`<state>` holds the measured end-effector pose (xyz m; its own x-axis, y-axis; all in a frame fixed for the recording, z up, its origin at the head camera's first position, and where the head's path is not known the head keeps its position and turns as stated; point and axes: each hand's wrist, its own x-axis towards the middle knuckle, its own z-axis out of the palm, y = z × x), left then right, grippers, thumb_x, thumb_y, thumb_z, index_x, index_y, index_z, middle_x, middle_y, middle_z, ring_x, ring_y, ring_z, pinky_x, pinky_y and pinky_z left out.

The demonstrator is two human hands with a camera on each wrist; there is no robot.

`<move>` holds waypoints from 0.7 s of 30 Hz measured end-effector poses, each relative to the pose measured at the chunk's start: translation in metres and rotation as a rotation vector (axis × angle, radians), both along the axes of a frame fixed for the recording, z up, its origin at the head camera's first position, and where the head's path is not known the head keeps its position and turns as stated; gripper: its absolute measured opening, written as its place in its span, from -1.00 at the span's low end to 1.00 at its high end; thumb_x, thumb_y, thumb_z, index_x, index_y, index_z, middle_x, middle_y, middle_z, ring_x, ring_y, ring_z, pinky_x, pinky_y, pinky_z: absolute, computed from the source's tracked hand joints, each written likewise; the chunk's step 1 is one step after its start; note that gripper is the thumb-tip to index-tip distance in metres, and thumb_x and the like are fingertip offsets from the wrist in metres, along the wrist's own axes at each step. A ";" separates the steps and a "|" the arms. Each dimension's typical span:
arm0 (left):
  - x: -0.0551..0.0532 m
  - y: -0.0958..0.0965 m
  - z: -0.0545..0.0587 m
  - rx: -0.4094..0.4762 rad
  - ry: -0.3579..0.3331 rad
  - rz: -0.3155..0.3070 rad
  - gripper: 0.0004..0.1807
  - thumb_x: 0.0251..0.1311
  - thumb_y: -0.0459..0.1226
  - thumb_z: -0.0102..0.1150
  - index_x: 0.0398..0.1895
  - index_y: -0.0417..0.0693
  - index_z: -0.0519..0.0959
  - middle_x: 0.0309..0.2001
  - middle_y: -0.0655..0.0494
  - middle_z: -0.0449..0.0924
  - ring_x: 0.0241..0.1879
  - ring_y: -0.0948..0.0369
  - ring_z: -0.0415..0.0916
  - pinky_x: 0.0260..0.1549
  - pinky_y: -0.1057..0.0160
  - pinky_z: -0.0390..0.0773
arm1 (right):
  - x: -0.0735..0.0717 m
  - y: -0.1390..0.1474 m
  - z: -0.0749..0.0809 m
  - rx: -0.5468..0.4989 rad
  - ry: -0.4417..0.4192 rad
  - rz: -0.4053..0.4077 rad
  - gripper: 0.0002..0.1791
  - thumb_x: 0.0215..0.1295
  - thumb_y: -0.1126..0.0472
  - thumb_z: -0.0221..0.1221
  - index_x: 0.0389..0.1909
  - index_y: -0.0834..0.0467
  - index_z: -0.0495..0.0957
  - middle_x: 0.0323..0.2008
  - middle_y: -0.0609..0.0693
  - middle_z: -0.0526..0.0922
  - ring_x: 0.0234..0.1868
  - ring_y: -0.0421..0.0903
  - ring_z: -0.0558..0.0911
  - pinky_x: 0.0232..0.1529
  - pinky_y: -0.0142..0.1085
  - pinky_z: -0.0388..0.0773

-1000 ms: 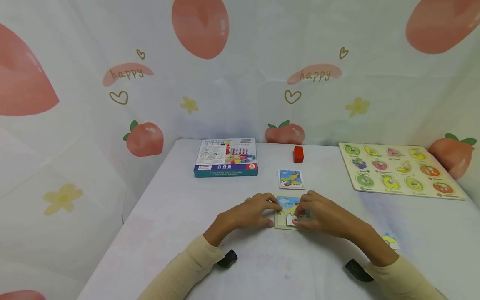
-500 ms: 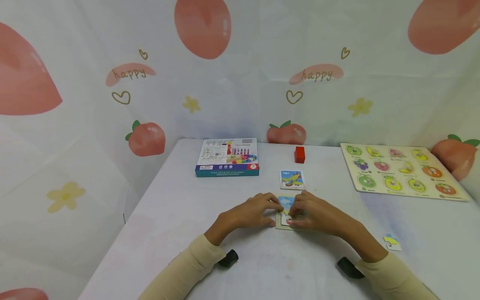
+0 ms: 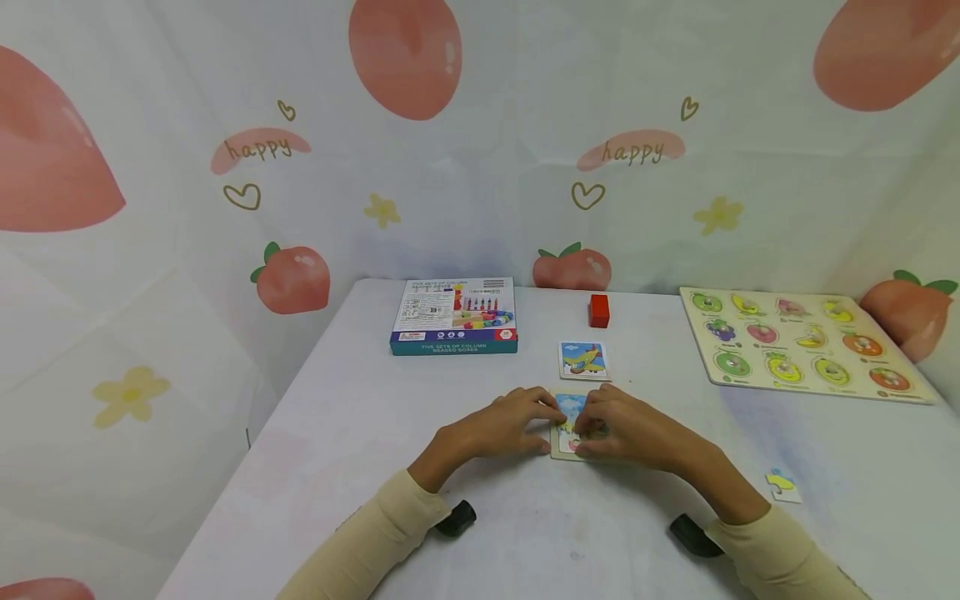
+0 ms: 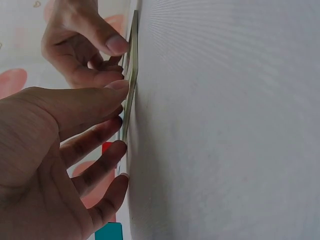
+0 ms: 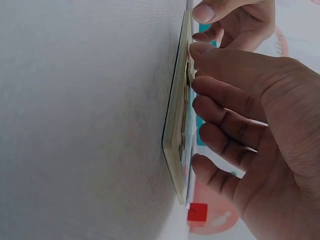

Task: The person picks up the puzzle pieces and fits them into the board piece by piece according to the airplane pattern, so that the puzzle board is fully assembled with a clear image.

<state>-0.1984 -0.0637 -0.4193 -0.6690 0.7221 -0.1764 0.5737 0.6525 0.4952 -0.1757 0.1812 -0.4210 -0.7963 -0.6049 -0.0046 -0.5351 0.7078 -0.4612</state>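
Observation:
A small jigsaw puzzle board (image 3: 564, 457) with a pale rim and a blue-sky picture lies flat on the table. My left hand (image 3: 501, 427) holds its left side, thumb and fingertips against the edge (image 4: 132, 75). My right hand (image 3: 637, 429) reaches over the board from the right. Its thumb and fingers pinch a white puzzle piece (image 3: 566, 444) with a pink mark, down at the lower left of the board. The right hand covers the board's right part. A loose yellow-and-blue puzzle piece (image 3: 783, 486) lies off to the right.
Behind the board lies a square airplane picture (image 3: 584, 361). Farther back are a red block (image 3: 599, 311) and a boxed bead set (image 3: 453, 317). A fruit peg board (image 3: 802, 346) lies at the back right, before a peach-printed cloth (image 3: 465, 192).
My right hand has moved left across the board, carrying the piece to the lower left. The piece now sits lower against the board. My left hand has stayed at the edge.

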 end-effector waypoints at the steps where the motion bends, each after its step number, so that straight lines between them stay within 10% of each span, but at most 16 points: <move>1: 0.000 0.000 0.000 -0.001 0.000 0.001 -0.47 0.39 -0.16 0.40 0.41 0.12 0.61 0.40 0.18 0.48 0.40 0.15 0.38 0.40 0.08 0.41 | 0.000 0.000 0.000 -0.004 0.001 0.005 -0.81 0.29 -0.01 0.48 -0.19 -0.02 0.80 -0.23 -0.28 0.63 -0.05 -0.21 0.52 0.00 -0.23 0.64; 21: -0.001 -0.001 -0.001 0.011 0.000 -0.004 -0.48 0.41 -0.15 0.38 0.41 0.10 0.61 0.39 0.17 0.49 0.38 0.16 0.39 0.39 0.08 0.43 | 0.000 -0.001 0.000 0.009 0.034 0.017 -0.81 0.28 0.03 0.50 -0.13 -0.05 0.84 -0.21 -0.26 0.65 -0.05 -0.19 0.53 -0.06 -0.30 0.63</move>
